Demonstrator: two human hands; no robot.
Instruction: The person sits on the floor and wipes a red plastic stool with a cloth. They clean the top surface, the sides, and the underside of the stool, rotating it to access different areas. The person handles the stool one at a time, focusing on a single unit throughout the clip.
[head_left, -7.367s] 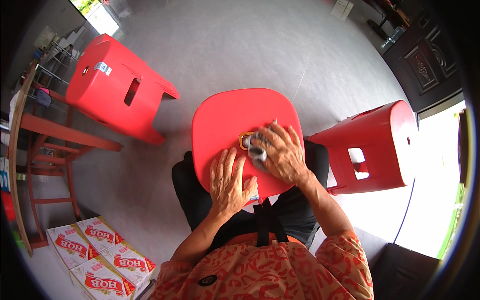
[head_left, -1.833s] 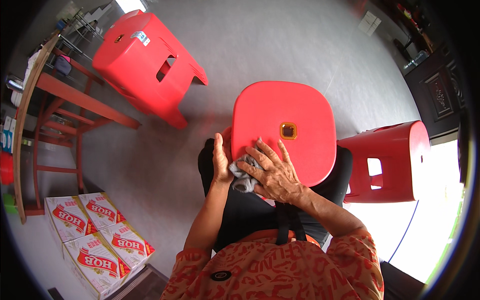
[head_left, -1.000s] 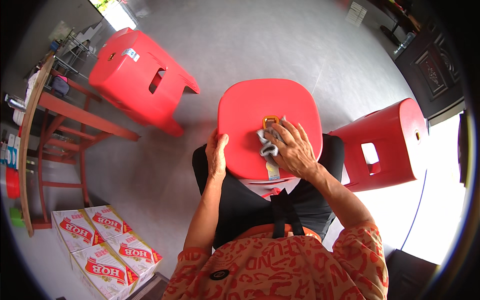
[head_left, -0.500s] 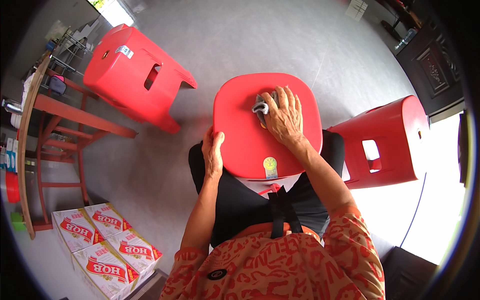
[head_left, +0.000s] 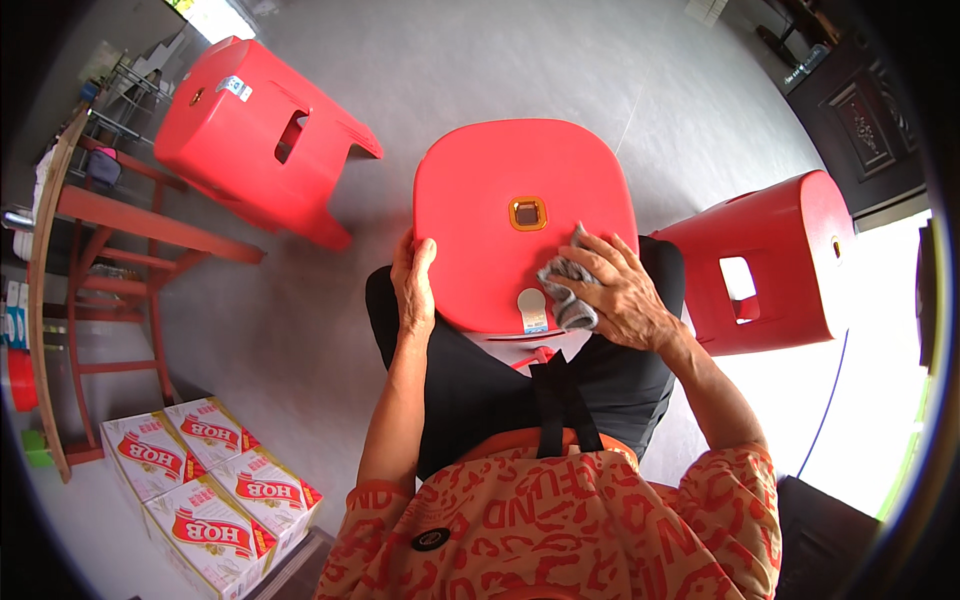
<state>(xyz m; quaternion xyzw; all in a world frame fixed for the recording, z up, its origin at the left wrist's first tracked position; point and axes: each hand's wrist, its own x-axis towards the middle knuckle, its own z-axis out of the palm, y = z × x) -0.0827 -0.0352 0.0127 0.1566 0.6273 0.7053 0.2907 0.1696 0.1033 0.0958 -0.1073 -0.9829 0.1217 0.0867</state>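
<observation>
The right hand lies flat with its fingers spread over a crumpled grey cloth, pressing it against the seat of a red plastic stool that rests on the person's lap. The left hand grips the stool's left edge, fingers laid along the rim and the thumb on top (it holds nothing else). In the middle of the seat sits a small square orange-rimmed hole, and near the seat's front edge, just beside the cloth, there is a pale, rounded sticker. A second red stool lies tipped on the floor to the upper left, with a small white label on its side. A third red stool lies on its side to the right, close to the person's knee. At the lower left, three white cardboard boxes with red printing stand packed together on the floor. A red-painted wooden table stands along the left edge. The floor is smooth grey concrete, and bright daylight comes in at the lower right.
</observation>
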